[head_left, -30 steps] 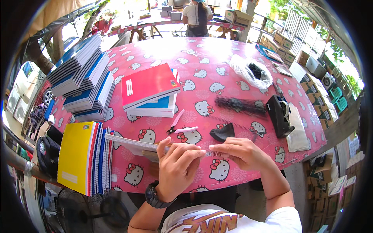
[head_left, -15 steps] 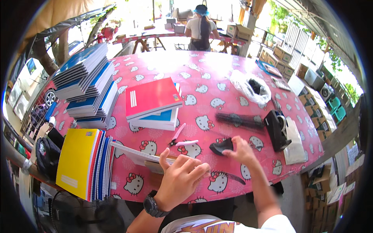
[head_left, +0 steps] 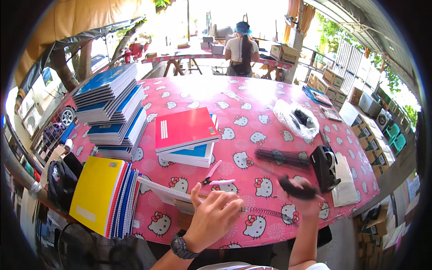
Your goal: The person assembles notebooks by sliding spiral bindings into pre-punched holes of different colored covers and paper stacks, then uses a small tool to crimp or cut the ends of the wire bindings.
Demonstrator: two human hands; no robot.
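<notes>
My left hand (head_left: 218,213), with a black watch on its wrist, is closed around the right end of a white-paged notebook (head_left: 164,192), its thumb raised. The fingers hide that end. From beside them a thin black spiral coil (head_left: 267,211) runs right along the table. My right hand (head_left: 309,202), smeared by motion, holds a black curved object (head_left: 296,188) just above the table, right of the coil; its kind is unclear. Pink-handled cutters (head_left: 218,175) lie opened beyond my left hand. Farther right is a bundle of black spiral coils (head_left: 281,157).
Yellow and blue spiral notebooks (head_left: 99,193) stand at left, before a tall notebook stack (head_left: 112,108). Red and blue notebooks (head_left: 184,130) lie mid-table. A black tape dispenser (head_left: 324,171) and white plastic bag (head_left: 297,119) are right. A person (head_left: 241,49) stands at a far table.
My right hand has lifted the black curved object off the table and moved right and nearer with it. My left hand keeps its place at the notebook. The view has shifted slightly.
</notes>
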